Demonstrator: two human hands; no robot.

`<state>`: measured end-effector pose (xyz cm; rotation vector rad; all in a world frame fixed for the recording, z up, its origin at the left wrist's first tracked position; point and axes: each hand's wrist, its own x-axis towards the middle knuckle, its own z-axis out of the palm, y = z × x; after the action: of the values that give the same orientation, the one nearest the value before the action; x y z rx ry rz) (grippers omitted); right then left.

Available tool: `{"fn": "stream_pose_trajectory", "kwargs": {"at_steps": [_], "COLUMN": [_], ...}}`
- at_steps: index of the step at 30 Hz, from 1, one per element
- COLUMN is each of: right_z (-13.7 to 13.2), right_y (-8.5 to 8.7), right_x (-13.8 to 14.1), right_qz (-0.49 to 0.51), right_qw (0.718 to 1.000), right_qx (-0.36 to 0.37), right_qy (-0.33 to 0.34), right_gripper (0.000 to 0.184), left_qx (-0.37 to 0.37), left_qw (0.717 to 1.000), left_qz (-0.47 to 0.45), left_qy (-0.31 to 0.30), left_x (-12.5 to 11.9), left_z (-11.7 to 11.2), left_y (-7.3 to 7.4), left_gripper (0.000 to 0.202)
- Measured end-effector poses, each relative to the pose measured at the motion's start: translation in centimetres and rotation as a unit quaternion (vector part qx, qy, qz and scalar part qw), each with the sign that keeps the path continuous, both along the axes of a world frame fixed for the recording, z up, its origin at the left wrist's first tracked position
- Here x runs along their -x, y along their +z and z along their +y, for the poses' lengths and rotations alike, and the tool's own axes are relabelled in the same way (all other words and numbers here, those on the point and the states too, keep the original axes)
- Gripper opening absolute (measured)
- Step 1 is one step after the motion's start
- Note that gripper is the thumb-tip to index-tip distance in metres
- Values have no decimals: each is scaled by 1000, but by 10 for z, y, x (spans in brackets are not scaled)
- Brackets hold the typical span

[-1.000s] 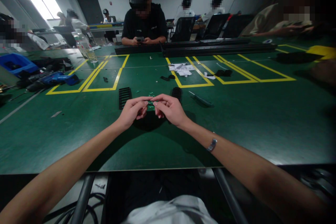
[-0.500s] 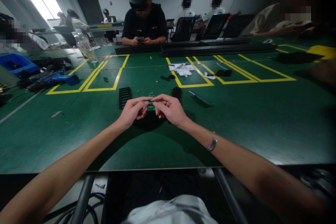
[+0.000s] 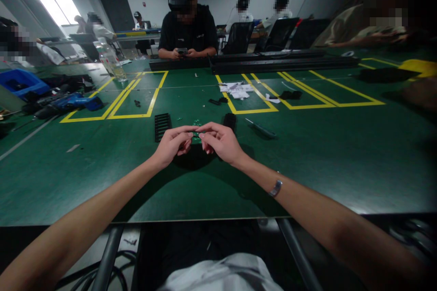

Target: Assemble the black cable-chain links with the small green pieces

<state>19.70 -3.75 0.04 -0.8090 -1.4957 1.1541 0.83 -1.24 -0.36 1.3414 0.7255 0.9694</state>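
My left hand (image 3: 175,144) and my right hand (image 3: 218,141) meet fingertip to fingertip above the table. Both are closed in a pinch on a small dark piece (image 3: 196,135), too small to name and mostly covered by the fingers. Just behind the fingertips lies a cluster of small shiny green pieces (image 3: 197,122). A black slotted rack (image 3: 162,127) is beside my left hand. Partly hidden behind my right hand is a second black rack (image 3: 230,120). To the right of it a screwdriver (image 3: 262,129) rests on the table.
The green table (image 3: 211,195) bears yellow tape rectangles. White paper scraps (image 3: 237,90) and black bits (image 3: 218,101) lie farther back. At left are a blue drill (image 3: 73,101), a blue bin (image 3: 22,84) and a plastic bottle (image 3: 112,61). Long black bars (image 3: 283,63) lie before a seated person (image 3: 187,32).
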Motion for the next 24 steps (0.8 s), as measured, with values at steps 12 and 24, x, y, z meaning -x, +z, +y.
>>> {"fn": "stream_pose_trajectory", "kwargs": {"at_steps": [12, 24], "right_z": [1, 0], "right_y": [-3, -1], "right_x": [1, 1], "right_qz": [4, -11], "right_qw": [1000, 1000], "right_qx": [-9, -13], "right_qy": [3, 0], "right_gripper": [19, 21], "left_qx": [-8, -10], "left_qw": [1000, 1000], "left_qz": [3, 5], "left_qy": [1, 1], "left_x": [0, 0], "left_z": [1, 0], "left_y": [-1, 0], "left_gripper": [38, 37]}}
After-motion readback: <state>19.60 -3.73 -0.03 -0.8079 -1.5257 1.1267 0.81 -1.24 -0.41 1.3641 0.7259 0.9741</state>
